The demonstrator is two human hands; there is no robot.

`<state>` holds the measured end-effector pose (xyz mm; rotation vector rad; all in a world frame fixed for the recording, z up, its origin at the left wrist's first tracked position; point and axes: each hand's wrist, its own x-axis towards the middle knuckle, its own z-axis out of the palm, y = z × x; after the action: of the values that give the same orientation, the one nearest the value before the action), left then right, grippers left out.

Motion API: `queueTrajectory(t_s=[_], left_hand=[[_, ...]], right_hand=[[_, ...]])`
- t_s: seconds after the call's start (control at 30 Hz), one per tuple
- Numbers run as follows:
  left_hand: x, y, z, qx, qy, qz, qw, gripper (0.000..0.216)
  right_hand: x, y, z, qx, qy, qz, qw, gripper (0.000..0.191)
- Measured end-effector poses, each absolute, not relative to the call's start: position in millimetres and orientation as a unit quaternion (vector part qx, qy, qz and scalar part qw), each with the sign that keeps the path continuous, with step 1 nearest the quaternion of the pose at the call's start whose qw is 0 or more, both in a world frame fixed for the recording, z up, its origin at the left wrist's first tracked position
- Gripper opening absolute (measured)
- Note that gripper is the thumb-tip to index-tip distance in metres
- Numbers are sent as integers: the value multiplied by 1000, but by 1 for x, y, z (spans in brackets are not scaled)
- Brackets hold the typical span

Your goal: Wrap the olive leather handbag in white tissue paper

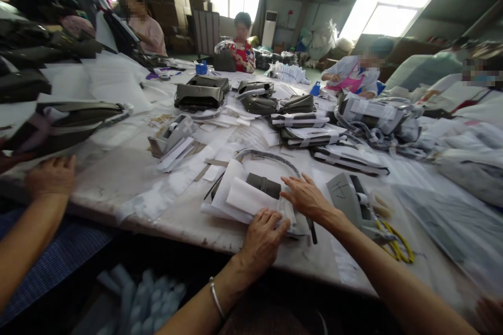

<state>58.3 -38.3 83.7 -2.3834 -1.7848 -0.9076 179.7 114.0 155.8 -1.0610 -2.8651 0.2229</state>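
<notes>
Pressing flat on white wrapping paper [245, 198] at the near table [129, 167] edge: left hand [263, 235], fingers spread and released, palm down on the paper's lower corner. Right hand [306, 198] likewise open-fingered, resting on the paper's right side, touching a dark grey strap piece [264, 184] half wrapped inside. Just beside the right wrist, grey tape dispenser [348, 196] bearing a handwritten dark mark, not legible. Yellow-handled scissors [396, 243] near it. Co-worker's hand [51, 175] at far left, well apart. Grey handbags [201, 91] further back.
</notes>
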Motion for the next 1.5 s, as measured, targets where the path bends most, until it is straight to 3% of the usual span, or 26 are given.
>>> queueTrajectory(t_s=[0.13,0.3,0.5,0.67,0.83,0.97,1.07,1.23,1.37,1.5], left_hand=[[61,-36,78,-763,-571,-303,10,35],[50,-38,73,-803,-517,-285,80,21],[-14,-63,99,-770,-546,-235,233,24],[-46,-63,93,-714,-591,-241,287,19],[-49,-59,82,-720,-614,-263,187,19],[-59,-71,109,-759,-601,-240,64,36],[-66,-70,127,-729,-621,-289,3,50],[-62,-53,139,-589,-716,-372,-29,44],[-63,-43,152,-553,-758,-340,-66,36],[-75,-35,160,-533,-790,-286,-99,36]], right_hand=[[149,97,149,-306,-919,206,138,43],[129,82,108,-257,-900,310,165,49],[139,126,31,-163,-934,147,280,50],[132,134,26,-65,-945,-30,320,59],[124,108,32,-5,-936,-143,320,61],[121,96,24,-39,-932,-156,325,72],[122,89,25,-77,-931,-138,330,80],[128,68,50,-166,-927,-54,332,62],[131,54,73,-207,-928,26,310,50],[128,48,82,-215,-937,17,273,49]])
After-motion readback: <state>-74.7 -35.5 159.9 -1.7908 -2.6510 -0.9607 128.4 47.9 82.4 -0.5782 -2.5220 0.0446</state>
